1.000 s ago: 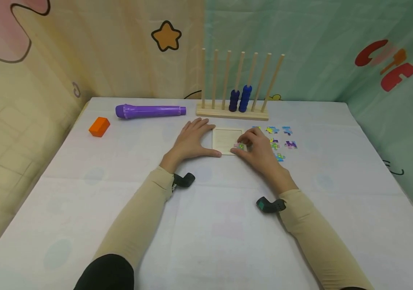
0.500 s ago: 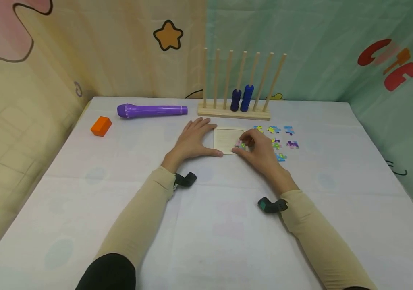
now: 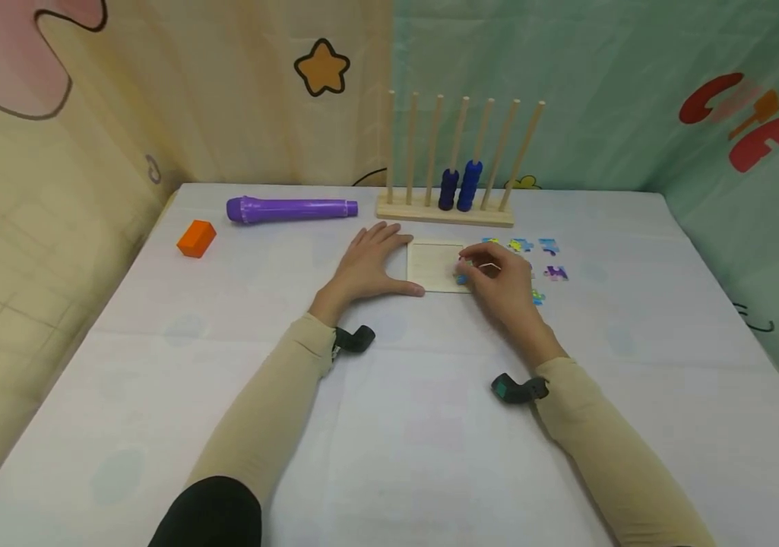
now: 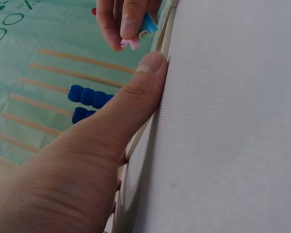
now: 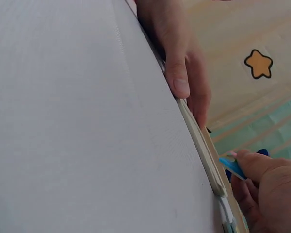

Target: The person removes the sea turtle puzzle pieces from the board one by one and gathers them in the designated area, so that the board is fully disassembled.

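A small pale wooden puzzle tray (image 3: 432,266) lies on the white table. My left hand (image 3: 367,267) is spread at its left side, fingers straight, with the thumb (image 4: 148,70) on the near edge and the fingertips by the far corner. Over the tray's right part, my right hand (image 3: 504,282) pinches a jigsaw piece (image 3: 461,279) between thumb and fingers. In both wrist views this piece (image 4: 148,26), blue and pink, is tilted and raised above the tray; the fingers cover part of it. Several loose jigsaw pieces (image 3: 556,273) lie to the right, some hidden behind the right hand.
Behind the tray stands a wooden counting rack (image 3: 444,215) with upright pegs and blue beads (image 3: 469,186) on two of them. A purple toy microphone (image 3: 293,210) and an orange block (image 3: 196,238) lie at the back left.
My right hand has lifted and tilted the jigsaw piece, which was low at the tray's right side with its pink and green face showing. The left hand stays at the tray.
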### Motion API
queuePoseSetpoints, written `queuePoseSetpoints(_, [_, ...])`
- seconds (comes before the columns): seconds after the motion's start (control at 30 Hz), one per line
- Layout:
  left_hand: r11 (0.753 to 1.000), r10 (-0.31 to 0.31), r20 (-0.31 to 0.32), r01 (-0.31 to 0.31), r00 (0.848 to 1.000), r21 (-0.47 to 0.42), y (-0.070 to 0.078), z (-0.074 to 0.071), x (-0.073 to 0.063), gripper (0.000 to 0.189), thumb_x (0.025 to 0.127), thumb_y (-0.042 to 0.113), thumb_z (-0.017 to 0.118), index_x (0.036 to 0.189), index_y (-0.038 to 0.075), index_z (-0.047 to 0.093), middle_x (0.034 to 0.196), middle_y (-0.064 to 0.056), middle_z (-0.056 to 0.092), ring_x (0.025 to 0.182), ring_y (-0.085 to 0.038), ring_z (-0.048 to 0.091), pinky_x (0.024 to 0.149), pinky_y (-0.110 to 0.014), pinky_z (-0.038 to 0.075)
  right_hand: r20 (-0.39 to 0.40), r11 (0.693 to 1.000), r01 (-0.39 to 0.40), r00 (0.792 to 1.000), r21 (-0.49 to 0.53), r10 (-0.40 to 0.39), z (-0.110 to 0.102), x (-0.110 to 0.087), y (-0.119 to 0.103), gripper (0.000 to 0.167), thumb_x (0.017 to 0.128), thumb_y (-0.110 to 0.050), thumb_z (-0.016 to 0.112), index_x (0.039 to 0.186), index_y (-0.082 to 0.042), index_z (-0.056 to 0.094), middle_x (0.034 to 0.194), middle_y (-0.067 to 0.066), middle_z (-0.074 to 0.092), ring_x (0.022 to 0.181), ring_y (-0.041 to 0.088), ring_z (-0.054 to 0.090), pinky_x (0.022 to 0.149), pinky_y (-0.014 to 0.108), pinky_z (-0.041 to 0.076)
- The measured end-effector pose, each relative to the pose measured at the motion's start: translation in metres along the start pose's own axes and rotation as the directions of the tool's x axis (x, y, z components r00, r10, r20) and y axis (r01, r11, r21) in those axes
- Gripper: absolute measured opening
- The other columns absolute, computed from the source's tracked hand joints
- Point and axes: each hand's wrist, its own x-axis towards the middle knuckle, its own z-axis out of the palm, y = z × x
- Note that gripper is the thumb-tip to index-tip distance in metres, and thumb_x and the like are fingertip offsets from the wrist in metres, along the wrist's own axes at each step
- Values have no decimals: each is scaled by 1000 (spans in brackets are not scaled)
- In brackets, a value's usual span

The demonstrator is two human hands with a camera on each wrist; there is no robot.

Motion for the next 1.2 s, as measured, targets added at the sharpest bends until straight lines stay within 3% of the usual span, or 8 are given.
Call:
queuePoseSetpoints(0.2, [1000,-19,8,18,1000,2,1,-1,-2,109,74,77,80,162,23,43,175,-6,26,165,-29,12,135,-50,2,-47,992,-112,992,57,115,-15,0,-3,26,95,-19,81,117,-6,75,106,12,74,93,13,68,81,11,55])
queuePoseSetpoints(0.37, [1000,-30,4,30,1000,0,-1,-3,-3,109,74,77,81,162,23,43,175,-5,26,165,-28,12,135,-49,1,-76,986,-164,984,2,164,-39,-3,1,27,97,-25,79,116,-7,76,104,12,73,89,5,65,77,9,52])
queuePoseSetpoints(0.5, [1000,-20,3,20,1000,-7,0,-2,-1,110,73,77,81,161,24,43,175,-5,26,165,-28,12,135,-49,2,-104,982,-186,978,-41,181,-69,-10,9,27,98,-26,78,114,-5,77,104,12,76,86,1,65,76,7,51])
queuePoseSetpoints(0.7, [1000,-1,0,1,1000,6,1,0,4,110,73,78,80,162,24,43,175,-4,26,165,-27,11,135,-48,1,-175,938,-321,939,-132,297,-113,-25,24,35,99,-36,75,117,-7,76,90,-17,71,83,-4,63,69,6,49])
queuePoseSetpoints(0.83, [1000,-4,3,4,1000,11,2,-1,4,110,73,78,79,162,24,42,175,-4,25,165,-27,11,135,-48,1,-164,904,-385,919,-184,357,-128,-32,30,37,99,-39,74,116,-6,75,79,-29,63,74,-2,63,63,10,49])
queuePoseSetpoints(0.93, [1000,-9,3,9,1000,4,2,-2,2,111,73,78,80,162,24,42,175,-4,26,165,-28,11,135,-49,2,-121,896,-379,925,-232,360,-132,-35,32,38,99,-38,74,113,-3,75,79,-19,68,68,-1,63,59,12,48])
queuePoseSetpoints(1.1, [1000,-10,4,10,1000,-2,1,0,0,111,73,78,81,161,24,43,175,-4,25,165,-27,11,135,-48,1,-66,888,-332,942,-319,328,-132,-40,37,38,98,-38,76,107,0,76,90,13,77,66,-8,59,63,13,45])
queuePoseSetpoints(1.2, [1000,-9,5,9,1000,1,1,0,0,111,73,78,80,162,23,42,175,-4,25,165,-27,11,135,-48,1,-61,877,-298,953,-376,298,-131,-41,39,36,99,-37,75,105,-1,75,93,18,77,68,-8,55,68,19,43])
